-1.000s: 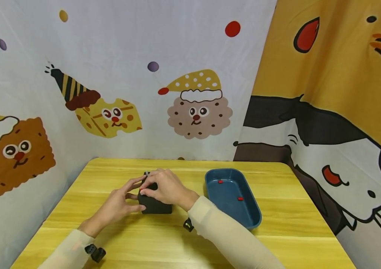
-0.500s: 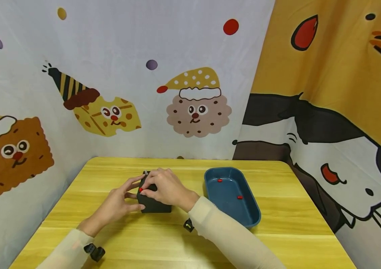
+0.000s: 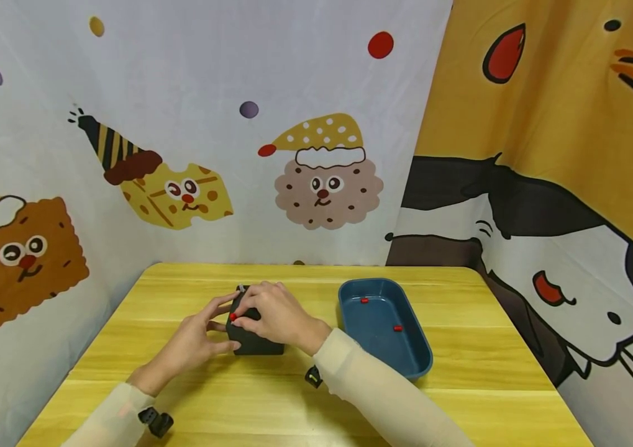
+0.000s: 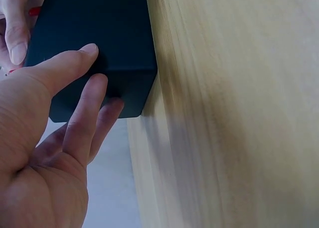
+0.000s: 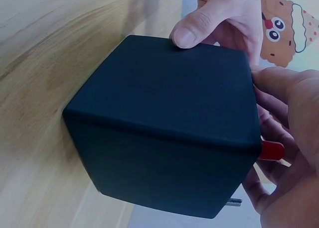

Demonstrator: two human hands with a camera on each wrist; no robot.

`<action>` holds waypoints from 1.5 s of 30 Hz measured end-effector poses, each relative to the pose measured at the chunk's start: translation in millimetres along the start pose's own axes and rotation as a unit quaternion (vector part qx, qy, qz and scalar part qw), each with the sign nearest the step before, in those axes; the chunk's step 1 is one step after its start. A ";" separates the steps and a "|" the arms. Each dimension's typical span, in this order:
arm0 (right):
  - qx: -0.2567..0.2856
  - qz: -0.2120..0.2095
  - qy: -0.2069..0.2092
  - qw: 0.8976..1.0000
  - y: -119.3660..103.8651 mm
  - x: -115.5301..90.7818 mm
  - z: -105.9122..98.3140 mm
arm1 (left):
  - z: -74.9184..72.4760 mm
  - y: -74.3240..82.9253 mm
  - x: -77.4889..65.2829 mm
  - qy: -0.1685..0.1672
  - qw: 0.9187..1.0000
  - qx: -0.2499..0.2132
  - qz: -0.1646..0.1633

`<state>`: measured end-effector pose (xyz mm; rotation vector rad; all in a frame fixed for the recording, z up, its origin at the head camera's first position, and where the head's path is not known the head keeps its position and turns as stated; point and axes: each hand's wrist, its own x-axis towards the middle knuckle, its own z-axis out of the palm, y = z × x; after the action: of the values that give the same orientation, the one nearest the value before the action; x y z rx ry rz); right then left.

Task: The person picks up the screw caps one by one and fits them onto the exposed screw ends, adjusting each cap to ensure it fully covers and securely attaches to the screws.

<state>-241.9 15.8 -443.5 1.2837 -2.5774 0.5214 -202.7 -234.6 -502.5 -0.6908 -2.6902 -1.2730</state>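
A black block stands on the table. My left hand holds it at its left front corner, thumb on the front face and fingers along the left side. Over the top, my right hand pinches a small red cap between thumb and index finger at the block's left front edge. The right wrist view shows another red cap sticking out of the top near a corner, and a bare threaded screw further along. A second screw shows at the back left. My right hand hides much of the top.
A blue tray stands to the right of the block, with a red cap near its back and another red cap near its right wall. Patterned curtains hang behind the yellow wooden table.
More of the red cap shows at my right fingertips than a second ago. Both hands and the block stay in nearly the same place; the head view has shifted slightly.
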 end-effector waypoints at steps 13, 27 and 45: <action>-0.010 0.006 0.009 1.000 -1.2 -7.8 -3.2 | -1.0 -1.3 -2.3 0.004 1.000 0.012 0.009; -0.003 0.015 0.026 1.000 0.8 -19.3 -15.5 | -0.8 2.5 -3.4 0.001 1.000 0.003 -0.004; 0.022 0.015 0.053 0.998 15.5 -43.8 -32.6 | 4.4 3.7 -2.7 0.014 1.000 0.023 -0.005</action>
<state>-227.1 69.4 -432.1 1.1987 -2.5152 0.6372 -198.2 -230.2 -503.5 -0.6501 -2.6945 -1.2091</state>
